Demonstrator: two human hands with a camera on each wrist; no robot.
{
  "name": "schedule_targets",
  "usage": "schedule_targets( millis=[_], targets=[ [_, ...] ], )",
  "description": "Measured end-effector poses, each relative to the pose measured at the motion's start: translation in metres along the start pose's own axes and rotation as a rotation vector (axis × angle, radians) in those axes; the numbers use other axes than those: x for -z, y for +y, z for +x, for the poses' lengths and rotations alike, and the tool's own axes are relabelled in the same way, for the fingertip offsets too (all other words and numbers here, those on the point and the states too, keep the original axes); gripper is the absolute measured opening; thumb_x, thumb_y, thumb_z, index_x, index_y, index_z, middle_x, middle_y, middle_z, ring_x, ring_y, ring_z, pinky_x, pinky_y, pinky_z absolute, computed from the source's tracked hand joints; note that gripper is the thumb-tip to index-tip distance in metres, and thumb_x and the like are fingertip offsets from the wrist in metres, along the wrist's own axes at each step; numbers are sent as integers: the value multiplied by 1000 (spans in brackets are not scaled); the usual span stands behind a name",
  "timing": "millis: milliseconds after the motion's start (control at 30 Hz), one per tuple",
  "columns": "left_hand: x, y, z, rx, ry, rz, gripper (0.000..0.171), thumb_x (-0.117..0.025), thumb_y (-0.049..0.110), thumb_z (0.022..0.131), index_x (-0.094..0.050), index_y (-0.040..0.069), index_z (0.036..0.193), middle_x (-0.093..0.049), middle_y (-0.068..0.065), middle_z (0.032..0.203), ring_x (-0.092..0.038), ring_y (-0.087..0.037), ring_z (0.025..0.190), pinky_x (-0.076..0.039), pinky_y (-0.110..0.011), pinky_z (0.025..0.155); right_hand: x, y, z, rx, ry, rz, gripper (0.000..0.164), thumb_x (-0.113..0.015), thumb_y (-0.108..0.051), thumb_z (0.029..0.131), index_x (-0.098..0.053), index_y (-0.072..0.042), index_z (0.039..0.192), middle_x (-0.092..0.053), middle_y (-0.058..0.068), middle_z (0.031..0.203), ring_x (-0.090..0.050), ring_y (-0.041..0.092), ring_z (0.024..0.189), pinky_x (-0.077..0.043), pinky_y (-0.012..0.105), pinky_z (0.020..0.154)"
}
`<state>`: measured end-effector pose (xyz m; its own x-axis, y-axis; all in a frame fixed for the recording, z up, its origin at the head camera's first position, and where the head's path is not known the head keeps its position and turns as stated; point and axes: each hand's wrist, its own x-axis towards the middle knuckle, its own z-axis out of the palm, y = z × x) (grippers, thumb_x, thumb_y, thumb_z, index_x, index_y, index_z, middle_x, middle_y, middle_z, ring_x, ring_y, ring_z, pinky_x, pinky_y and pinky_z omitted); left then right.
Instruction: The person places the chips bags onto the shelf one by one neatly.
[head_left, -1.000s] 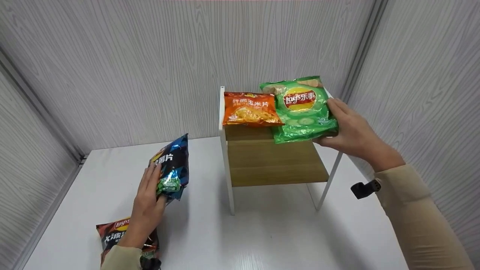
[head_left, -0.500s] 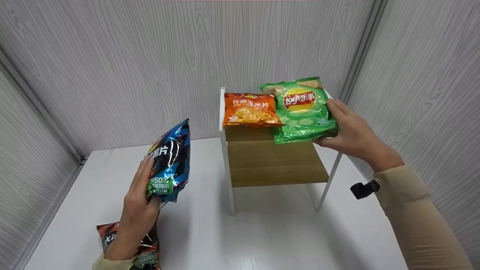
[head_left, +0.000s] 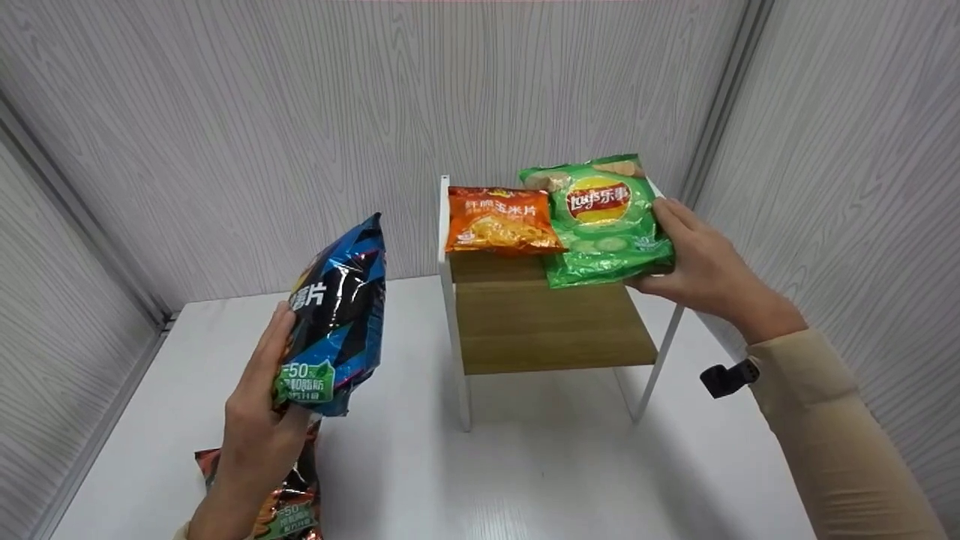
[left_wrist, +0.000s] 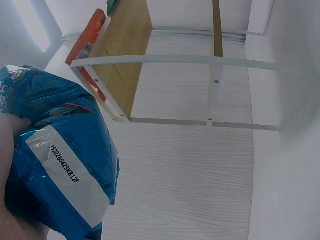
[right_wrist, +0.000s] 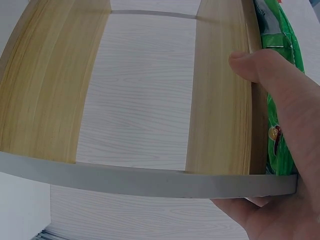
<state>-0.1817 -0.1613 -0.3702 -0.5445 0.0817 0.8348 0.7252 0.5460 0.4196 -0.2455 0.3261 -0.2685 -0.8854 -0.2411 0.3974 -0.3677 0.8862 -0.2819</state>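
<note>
My left hand (head_left: pixel 259 420) grips a blue and black bag of chips (head_left: pixel 341 315) by its lower left side, tilted in the air left of the small shelf. Close up in the left wrist view, the blue back of that bag shows a white label with printed code. My right hand (head_left: pixel 701 262) holds the right front corner of the shelf (right_wrist: pixel 220 100), thumb under its top board and other fingers outside the side frame. Against this hand lies a green bag of chips (head_left: pixel 600 217) on the shelf top. Left of it lies an orange bag of corn chips (head_left: pixel 502 221).
A dark red and black bag of chips (head_left: pixel 296 495) lies on the white table (head_left: pixel 405 465), partly hidden under the left forearm. The shelf has a lower wooden board (head_left: pixel 555 326) and white metal legs. Pale wood-grain walls (head_left: pixel 337 112) enclose the table.
The left hand has lifted the blue and black bag upward and a little nearer, turning more of its front into view. The right hand and the shelf have stayed in place.
</note>
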Motion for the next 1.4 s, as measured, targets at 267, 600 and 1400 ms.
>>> schedule_targets(
  millis=[267,600,1400],
  targets=[
    [1,25,5,-91,-46,-16,91,-72,-29,67,-41,-2,148,-42,-16,156,-40,-18,145,-36,-18,111,0,0,-2,-3,-1,1,105,-81,-38,80,-19,-4,158,-26,16,161,-35,42,141,-37,64,110],
    [7,46,7,-114,-84,-141,93,-73,-31,62,-41,-6,146,-44,-19,153,-43,-21,143,-41,-23,108,1,-1,-1,-18,-10,-15,106,-80,-41,81,-17,-7,159,-25,14,162,-35,41,142,-37,64,110],
    [-11,77,-2,-287,-385,-166,94,-91,-1,62,-47,5,146,-42,-14,155,-37,-24,147,-41,-17,107,-1,1,0,-19,-13,-13,107,-81,-40,80,-17,-7,159,-23,15,163,-33,42,144,-37,63,111]
  ],
)
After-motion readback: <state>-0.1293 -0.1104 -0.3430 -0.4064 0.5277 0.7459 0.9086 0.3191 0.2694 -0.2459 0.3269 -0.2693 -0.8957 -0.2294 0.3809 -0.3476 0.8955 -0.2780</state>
